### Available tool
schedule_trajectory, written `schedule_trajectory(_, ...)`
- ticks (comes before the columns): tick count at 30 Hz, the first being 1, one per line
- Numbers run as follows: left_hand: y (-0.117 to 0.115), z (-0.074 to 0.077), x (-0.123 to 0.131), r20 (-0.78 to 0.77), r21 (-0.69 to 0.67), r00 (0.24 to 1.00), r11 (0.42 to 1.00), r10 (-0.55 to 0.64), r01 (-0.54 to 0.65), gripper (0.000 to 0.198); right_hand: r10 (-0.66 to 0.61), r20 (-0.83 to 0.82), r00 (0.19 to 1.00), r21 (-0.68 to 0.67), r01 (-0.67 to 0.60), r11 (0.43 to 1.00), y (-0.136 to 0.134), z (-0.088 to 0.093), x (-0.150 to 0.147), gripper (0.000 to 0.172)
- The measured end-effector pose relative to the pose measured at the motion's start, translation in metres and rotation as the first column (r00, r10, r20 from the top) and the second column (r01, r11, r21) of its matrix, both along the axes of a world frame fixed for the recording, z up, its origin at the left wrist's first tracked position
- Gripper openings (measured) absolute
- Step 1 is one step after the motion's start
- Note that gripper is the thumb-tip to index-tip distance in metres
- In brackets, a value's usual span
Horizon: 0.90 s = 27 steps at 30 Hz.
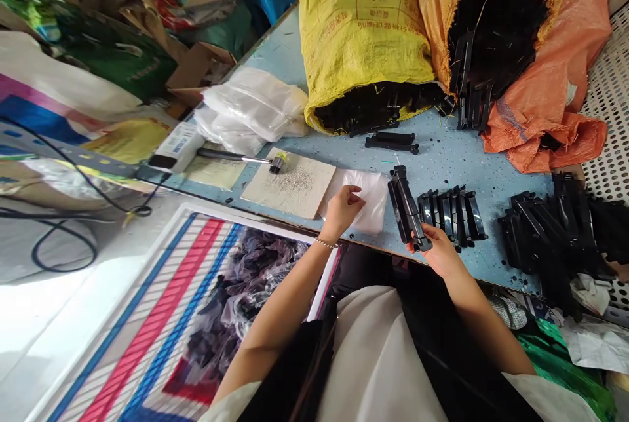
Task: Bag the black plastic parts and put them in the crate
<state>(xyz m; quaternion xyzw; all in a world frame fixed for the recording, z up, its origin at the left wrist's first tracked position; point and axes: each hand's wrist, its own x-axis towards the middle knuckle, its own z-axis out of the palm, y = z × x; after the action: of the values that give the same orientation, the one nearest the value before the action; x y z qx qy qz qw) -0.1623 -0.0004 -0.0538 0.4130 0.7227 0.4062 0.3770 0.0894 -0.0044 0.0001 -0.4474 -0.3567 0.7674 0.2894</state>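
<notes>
My right hand (439, 250) is wrapped round the lower end of a bundle of long black plastic parts (405, 206), which tilts up and away from me above the table edge. My left hand (345, 209), with a beaded bracelet at the wrist, is over a flat stack of clear plastic bags (368, 202). Its fingers are loosely curled with a gap between thumb and forefinger, and no object shows between them. Just right of the held bundle, a row of similar black parts (455, 215) lies on the blue speckled table (280, 137).
A hammer (278, 163) rests on a beige board (295, 189), left of the bags. Folded plastic bags (255, 107) lie behind it. A yellow sack (366, 22) and an orange sack (437, 16) hold black parts. More parts (550, 232) are heaped at right. Below stands a striped bag (162, 317).
</notes>
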Motion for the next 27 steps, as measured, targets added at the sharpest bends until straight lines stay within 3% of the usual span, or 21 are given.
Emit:
schedule_trajectory(4, 0.0, 0.003, 0.002, 0.013, -0.028, 0.999, 0.999, -0.03, 0.031, 0.02, 0.011, -0.032, 0.999, 0.001, -0.011, 1.0, -0.002, -0.001, -0.001, 0.02)
schedule_trajectory(9, 0.001, 0.006, 0.001, 0.185, 0.019, 0.982, 0.998, 0.049, -0.053, 0.037, 0.004, -0.056, 0.998, -0.048, -0.007, 0.999, -0.006, -0.008, 0.001, 0.02)
schedule_trajectory(14, 0.001, 0.007, -0.002, 0.484, -0.031, 0.873, 0.998, 0.065, -0.057, 0.043, 0.021, -0.09, 0.996, -0.124, -0.032, 0.992, -0.01, -0.017, 0.001, 0.025)
schedule_trajectory(17, 0.0, 0.004, -0.003, 0.57, -0.063, 0.816, 0.996, 0.09, -0.065, 0.043, 0.001, -0.118, 0.993, -0.168, -0.021, 0.986, -0.01, -0.017, -0.001, 0.028)
schedule_trajectory(21, 0.001, -0.004, 0.0, 0.515, -0.011, 0.851, 0.993, 0.107, -0.118, 0.04, -0.012, -0.202, 0.979, -0.269, -0.043, 0.962, -0.011, -0.018, -0.006, 0.029)
schedule_trajectory(24, 0.0, -0.007, 0.002, 0.458, 0.057, 0.883, 0.988, 0.099, -0.14, 0.036, 0.048, -0.349, 0.936, -0.387, -0.19, 0.902, -0.01, -0.027, -0.013, 0.029)
schedule_trajectory(27, -0.006, -0.004, -0.001, 0.191, 0.208, 0.977, 0.968, 0.097, -0.137, 0.016, 0.018, -0.365, 0.931, -0.424, -0.183, 0.887, -0.009, -0.04, -0.021, 0.027)
